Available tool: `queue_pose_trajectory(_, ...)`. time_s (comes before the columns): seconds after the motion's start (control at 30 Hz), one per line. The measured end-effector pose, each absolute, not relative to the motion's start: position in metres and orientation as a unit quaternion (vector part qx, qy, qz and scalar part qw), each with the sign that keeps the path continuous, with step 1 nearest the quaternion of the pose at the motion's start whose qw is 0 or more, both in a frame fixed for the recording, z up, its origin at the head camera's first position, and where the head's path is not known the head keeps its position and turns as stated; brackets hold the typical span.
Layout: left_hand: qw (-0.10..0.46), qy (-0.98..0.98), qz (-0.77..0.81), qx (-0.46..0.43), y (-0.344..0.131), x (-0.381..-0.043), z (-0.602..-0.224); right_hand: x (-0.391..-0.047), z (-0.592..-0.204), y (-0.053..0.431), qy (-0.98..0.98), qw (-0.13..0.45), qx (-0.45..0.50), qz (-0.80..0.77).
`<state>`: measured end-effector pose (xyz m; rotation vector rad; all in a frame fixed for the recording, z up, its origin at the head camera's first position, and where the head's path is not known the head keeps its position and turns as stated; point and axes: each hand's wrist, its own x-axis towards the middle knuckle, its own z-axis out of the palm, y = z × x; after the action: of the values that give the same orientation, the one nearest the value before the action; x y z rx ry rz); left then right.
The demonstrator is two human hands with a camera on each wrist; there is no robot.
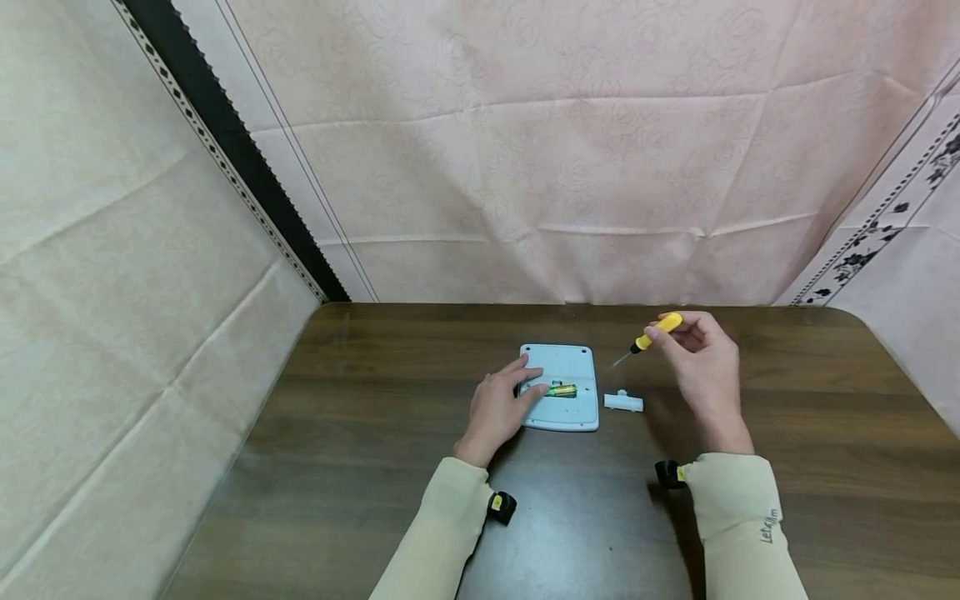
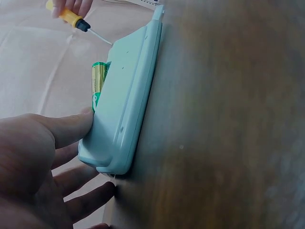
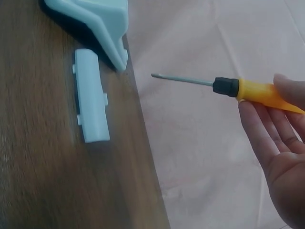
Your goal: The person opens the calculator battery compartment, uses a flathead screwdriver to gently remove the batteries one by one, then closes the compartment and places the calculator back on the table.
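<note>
A flat light-blue device (image 1: 573, 365) lies back side up on the table, its battery slot uncovered. In the slot is a green-and-gold battery (image 2: 99, 76). My left hand (image 1: 498, 410) rests on the device's left side, fingers spread and fairly straight, with the thumb beside the battery. My right hand (image 1: 703, 362) holds a yellow-handled screwdriver (image 3: 259, 93) between thumb and fingers, right of the device and above the table. The metal shaft slants down leftward, its tip clear of the device in the right wrist view. Just right of the device lies a small light-blue battery cover (image 3: 91, 98) with tabs.
The brown wooden table (image 1: 375, 467) ends at a straight back edge, with a pale patterned cloth (image 1: 525, 167) hanging behind it. Another pale cloth (image 1: 135, 333) hangs at the left. Small black cameras are strapped at both wrists.
</note>
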<state>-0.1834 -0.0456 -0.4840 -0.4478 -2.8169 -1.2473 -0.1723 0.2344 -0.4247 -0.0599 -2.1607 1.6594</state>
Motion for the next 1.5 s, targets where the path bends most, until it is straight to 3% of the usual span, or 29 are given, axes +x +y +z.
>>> queue_pose_trajectory(0.4, 0.017, -0.906, -0.399, -0.141, -0.047, -0.183, -0.486, -0.173, -0.428, 0.242, -0.783, 0.239, -0.085, 0.568)
queue_pose_trajectory(1.13, 0.008, -0.907, -0.398, -0.137, -0.046, -0.185, -0.486, -0.180, -0.445, 0.253, -0.791, 0.234, -0.188, 0.533)
queue_pose_trajectory(1.5, 0.007, -0.909, -0.394, -0.135, -0.046, -0.185, -0.486, -0.177, -0.442, 0.258, -0.839, 0.237, -0.204, 0.445)
